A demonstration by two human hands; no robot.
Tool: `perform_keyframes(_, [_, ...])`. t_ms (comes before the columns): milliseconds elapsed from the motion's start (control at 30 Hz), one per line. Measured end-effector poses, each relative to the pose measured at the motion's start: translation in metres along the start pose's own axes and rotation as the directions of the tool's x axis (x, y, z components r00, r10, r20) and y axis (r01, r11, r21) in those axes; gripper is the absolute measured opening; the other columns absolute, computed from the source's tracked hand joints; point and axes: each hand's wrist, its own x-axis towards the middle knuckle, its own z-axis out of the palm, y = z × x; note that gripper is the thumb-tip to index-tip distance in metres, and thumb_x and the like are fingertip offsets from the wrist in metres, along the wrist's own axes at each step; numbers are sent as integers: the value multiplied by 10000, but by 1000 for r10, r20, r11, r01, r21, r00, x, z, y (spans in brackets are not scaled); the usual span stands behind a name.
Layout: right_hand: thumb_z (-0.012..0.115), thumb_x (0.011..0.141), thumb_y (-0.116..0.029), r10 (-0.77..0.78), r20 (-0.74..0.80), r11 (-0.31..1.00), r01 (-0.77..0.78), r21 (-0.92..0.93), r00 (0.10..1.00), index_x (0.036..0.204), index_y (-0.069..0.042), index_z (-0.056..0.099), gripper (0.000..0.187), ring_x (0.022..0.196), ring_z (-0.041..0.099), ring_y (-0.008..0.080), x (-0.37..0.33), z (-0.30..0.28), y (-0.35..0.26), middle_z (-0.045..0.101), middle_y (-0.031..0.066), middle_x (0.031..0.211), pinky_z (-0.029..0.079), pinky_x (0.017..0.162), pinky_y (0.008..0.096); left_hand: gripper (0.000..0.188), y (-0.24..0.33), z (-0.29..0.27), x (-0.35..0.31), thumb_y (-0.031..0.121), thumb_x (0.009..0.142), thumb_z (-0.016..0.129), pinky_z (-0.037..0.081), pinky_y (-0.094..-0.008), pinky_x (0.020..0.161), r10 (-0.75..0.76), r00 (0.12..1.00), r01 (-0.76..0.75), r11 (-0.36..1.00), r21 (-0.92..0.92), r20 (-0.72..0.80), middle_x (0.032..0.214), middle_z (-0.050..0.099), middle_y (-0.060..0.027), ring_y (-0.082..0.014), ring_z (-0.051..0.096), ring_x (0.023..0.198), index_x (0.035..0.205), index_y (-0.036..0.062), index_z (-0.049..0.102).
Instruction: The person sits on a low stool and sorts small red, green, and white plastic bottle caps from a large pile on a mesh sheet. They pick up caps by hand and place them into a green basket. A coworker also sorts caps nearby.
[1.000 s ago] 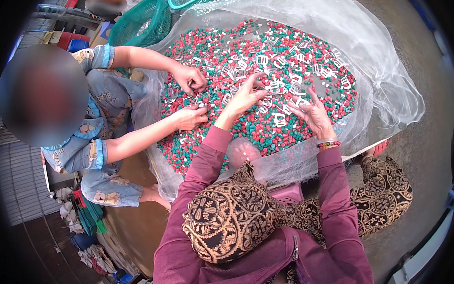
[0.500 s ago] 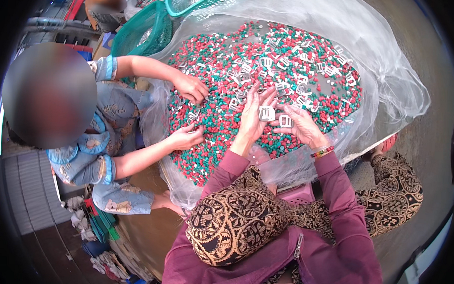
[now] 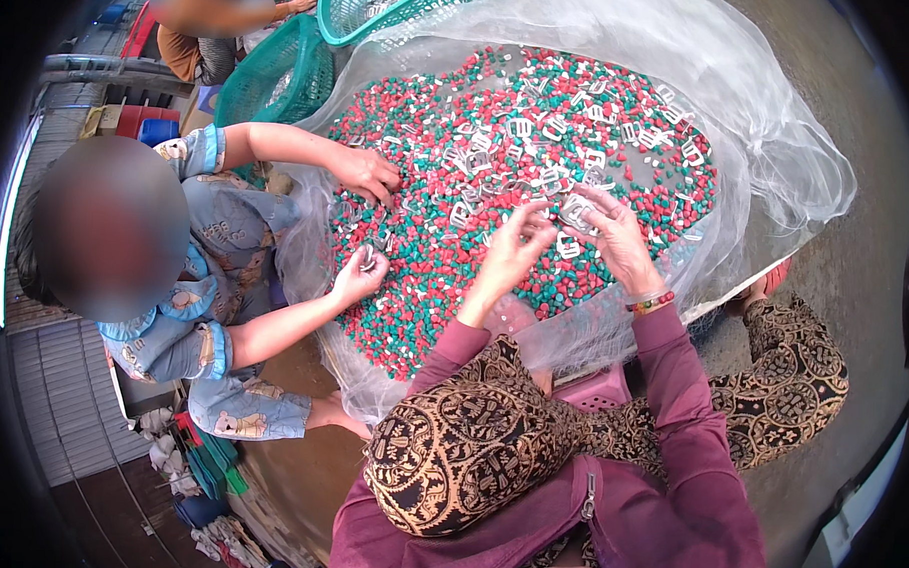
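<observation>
My right hand (image 3: 619, 245) is closed on silvery metal buckles (image 3: 580, 212), at least two overlapping between thumb and fingers. Just left of it, my left hand (image 3: 516, 251) has its fingers apart, with nothing visible in it and its tips close to the held buckles. Another buckle (image 3: 568, 246) shows under my right hand; whether it hangs from the fingers or lies on the pile I cannot tell. Below spreads a layer of red and green pebble-like pieces (image 3: 445, 274), with many loose metal buckles (image 3: 520, 128) scattered over it.
White netting (image 3: 761, 114) surrounds the pile. At left a co-worker reaches in; one hand (image 3: 362, 279) holds small metal pieces, the other (image 3: 368, 173) touches the pile. Green baskets (image 3: 317, 74) stand at the far left, another person (image 3: 182, 49) beyond. A pink perforated stool (image 3: 596, 389) is near my knees.
The buckle on my left palm has gone from there, and that hand has turned over. My right hand has risen slightly, now gripping several overlapping buckles. The co-worker's nearer hand has turned palm up.
</observation>
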Motion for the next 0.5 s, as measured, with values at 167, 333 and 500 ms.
perform_keyframes(167, [562, 890, -63, 61, -61, 947, -38, 320, 996, 1203, -29, 544, 315, 1012, 572, 143, -5, 11, 24, 586, 76, 1153, 490, 820, 301, 351, 3, 21, 4, 98, 830, 672, 498, -239, 741, 48, 984, -55, 998, -33, -170, 971, 610, -55, -112, 584, 854, 1143, -5, 550])
perform_keyframes(333, [619, 849, -54, 143, -114, 948, -103, 301, 983, 1178, -7, 533, 343, 855, 619, 154, -11, 15, 33, 630, 86, 1034, 517, 691, 282, 186, 16, 16, -3, 54, 884, 588, 519, -227, 642, -40, 977, -4, 978, -208, -209, 921, 632, -74, -105, 606, 817, 1049, -24, 554])
perform_keyframes(500, [667, 805, -80, 188, -64, 982, -190, -13, 980, 1140, 8, 553, 365, 697, 616, 127, -12, 2, 19, 652, 74, 897, 514, 578, 251, 230, 29, -6, -6, 23, 849, 611, 485, -204, 579, 195, 976, -169, 959, 228, -98, 865, 654, -25, -57, 592, 719, 1079, 21, 614])
